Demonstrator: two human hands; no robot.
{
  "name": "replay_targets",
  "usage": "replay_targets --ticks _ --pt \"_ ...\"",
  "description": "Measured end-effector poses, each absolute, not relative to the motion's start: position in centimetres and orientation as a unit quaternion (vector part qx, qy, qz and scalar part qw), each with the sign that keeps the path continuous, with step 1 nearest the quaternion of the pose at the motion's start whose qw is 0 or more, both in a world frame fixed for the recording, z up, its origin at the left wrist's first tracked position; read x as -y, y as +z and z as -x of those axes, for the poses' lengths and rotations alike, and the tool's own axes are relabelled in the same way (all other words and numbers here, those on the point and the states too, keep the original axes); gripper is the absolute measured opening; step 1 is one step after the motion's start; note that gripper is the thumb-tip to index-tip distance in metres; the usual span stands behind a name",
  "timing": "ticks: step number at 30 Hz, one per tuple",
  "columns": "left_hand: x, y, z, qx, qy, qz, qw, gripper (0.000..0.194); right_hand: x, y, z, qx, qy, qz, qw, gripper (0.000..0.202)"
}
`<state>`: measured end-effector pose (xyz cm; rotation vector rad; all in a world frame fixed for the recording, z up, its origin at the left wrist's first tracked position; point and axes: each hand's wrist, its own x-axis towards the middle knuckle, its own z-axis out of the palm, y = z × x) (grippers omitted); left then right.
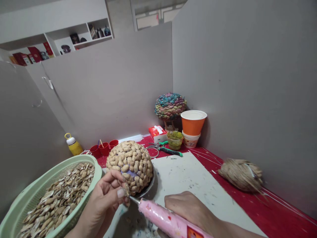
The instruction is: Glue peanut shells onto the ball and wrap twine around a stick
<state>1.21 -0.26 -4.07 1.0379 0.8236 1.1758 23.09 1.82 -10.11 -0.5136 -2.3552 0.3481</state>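
Observation:
Between the thumb and fingers of my left hand (105, 200) is a peanut shell (127, 193), pinched and held up. My right hand (190, 210) is wrapped round a pink glue gun (164, 218), whose metal nozzle touches or nearly touches the shell. Just behind my left hand, a ball covered with peanut shells (132, 158) rests in a metal bowl (150, 188); a purple patch shows through a gap in its shells. To the left stands a green plastic basket (95, 165) with many loose peanut shells (59, 198) in it.
A stained white board (198, 178) lies on the red tablecloth (279, 205). Behind are pliers (170, 151), a bowl of yellow-green stuff (174, 140), paper cups (193, 124), a colourful shell-covered ball (170, 105), red cups (104, 148) and a yellow bottle (73, 145). Twine (240, 175) lies right.

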Motion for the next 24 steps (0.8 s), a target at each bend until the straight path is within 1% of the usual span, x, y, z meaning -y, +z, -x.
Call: replay_targets --ticks 3,6,8,10,12,14,19,22,24 --pt "0.5 -3.5 -0.9 -0.350 0.520 -0.457 0.631 0.015 -1.9 -9.9 -23.1 0.894 0.101 0.210 0.383 0.035" --pt "0.8 -2.7 -0.2 -0.354 0.542 -0.473 0.597 0.014 -1.6 -9.1 -23.3 0.891 0.102 0.234 0.375 0.035" --pt "0.8 -2.1 0.4 -0.387 0.564 -0.492 0.538 0.016 -1.2 -8.2 -23.5 0.888 0.100 0.257 0.368 0.031" --pt "0.7 -1.6 0.8 -0.433 0.580 -0.519 0.454 0.017 -0.8 -7.4 -23.6 0.883 0.090 0.272 0.370 0.024" --pt "0.7 -1.3 0.8 -0.476 0.577 -0.552 0.369 0.015 -0.5 -6.7 -23.7 0.878 0.079 0.277 0.383 0.019" --pt "0.6 -1.2 0.6 -0.502 0.560 -0.585 0.306 0.013 -0.4 -6.4 -23.6 0.873 0.068 0.275 0.397 0.020" --pt "0.4 -1.6 -0.4 -0.538 0.502 -0.645 0.208 0.006 -1.1 -6.9 -23.2 0.872 0.052 0.264 0.408 0.021" --pt "-0.2 -2.3 -0.6 -0.548 0.476 -0.672 0.146 0.003 -1.4 -7.2 -23.4 0.872 0.080 0.252 0.411 0.020" --pt "-0.7 -2.7 -0.6 -0.552 0.461 -0.685 0.118 0.004 -1.4 -7.2 -23.7 0.872 0.113 0.260 0.400 0.021"
